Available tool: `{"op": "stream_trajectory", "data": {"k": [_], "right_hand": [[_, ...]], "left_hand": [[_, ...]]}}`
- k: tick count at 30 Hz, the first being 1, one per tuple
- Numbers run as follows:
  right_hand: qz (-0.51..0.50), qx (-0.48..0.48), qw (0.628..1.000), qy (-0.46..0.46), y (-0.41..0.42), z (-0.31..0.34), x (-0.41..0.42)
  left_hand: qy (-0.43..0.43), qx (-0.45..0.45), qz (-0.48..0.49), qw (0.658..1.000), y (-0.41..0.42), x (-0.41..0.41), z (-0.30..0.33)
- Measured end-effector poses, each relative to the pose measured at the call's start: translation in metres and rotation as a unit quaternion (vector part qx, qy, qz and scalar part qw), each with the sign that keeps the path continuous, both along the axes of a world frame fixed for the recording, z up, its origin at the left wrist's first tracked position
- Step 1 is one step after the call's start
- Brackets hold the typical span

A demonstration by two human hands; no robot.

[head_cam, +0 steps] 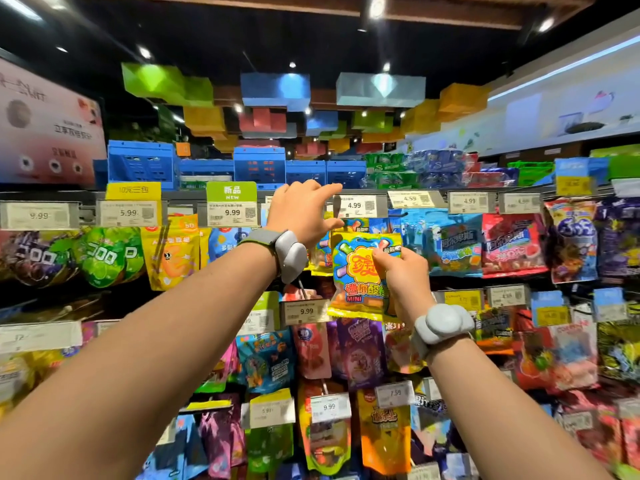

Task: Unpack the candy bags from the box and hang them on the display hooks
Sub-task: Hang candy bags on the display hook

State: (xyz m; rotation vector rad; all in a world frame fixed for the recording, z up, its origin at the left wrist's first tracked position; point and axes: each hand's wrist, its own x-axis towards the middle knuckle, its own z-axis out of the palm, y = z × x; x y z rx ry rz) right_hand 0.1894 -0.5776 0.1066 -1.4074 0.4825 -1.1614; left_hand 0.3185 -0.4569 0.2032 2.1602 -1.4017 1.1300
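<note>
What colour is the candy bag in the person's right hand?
Mostly yellow, with a blue patch and red-orange logo: the candy bag gripped by the right hand, seen in the head view.

The candy bag [360, 271] hangs before the display rack, below the 4.99 price tag [356, 206]. The right hand [401, 275] pinches its right edge; the left hand [304, 213] reaches just left of that tag.

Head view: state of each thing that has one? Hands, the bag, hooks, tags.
left hand: open, fingers spread, reaching toward the top hook row, holding nothing
right hand: grips the yellow candy bag
yellow candy bag: held up in front of the display, upright; whether it is on a hook cannot be told
4.99 price tag: hangs on the top rail, beside the left fingertips
hanging bags: hung in rows
</note>
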Motion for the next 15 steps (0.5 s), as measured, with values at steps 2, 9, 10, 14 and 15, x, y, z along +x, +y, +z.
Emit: {"op": "stream_trajectory", "data": {"k": [2,9,10,14,15], "right_hand": [[0.001,-0.007,1.000,0.010,-0.003,0.001,-0.001],[0.001,-0.014,1.000,0.015,-0.023,-0.003,0.008],[0.004,-0.015,1.000,0.011,-0.027,-0.004,0.011],[0.031,-0.016,0.999,0.001,-0.043,-0.007,0.023],[0.029,-0.015,0.999,0.006,-0.042,-0.005,0.025]], "left_hand": [[-0.027,0.018,0.018,0.999,-0.003,0.001,0.000],[-0.057,0.031,0.028,0.998,-0.003,0.001,0.001],[-0.058,0.031,0.028,0.997,-0.004,0.002,0.000],[-0.029,0.040,0.020,0.999,-0.005,0.007,0.002],[0.008,0.035,0.013,0.999,-0.005,0.006,0.004]]}}
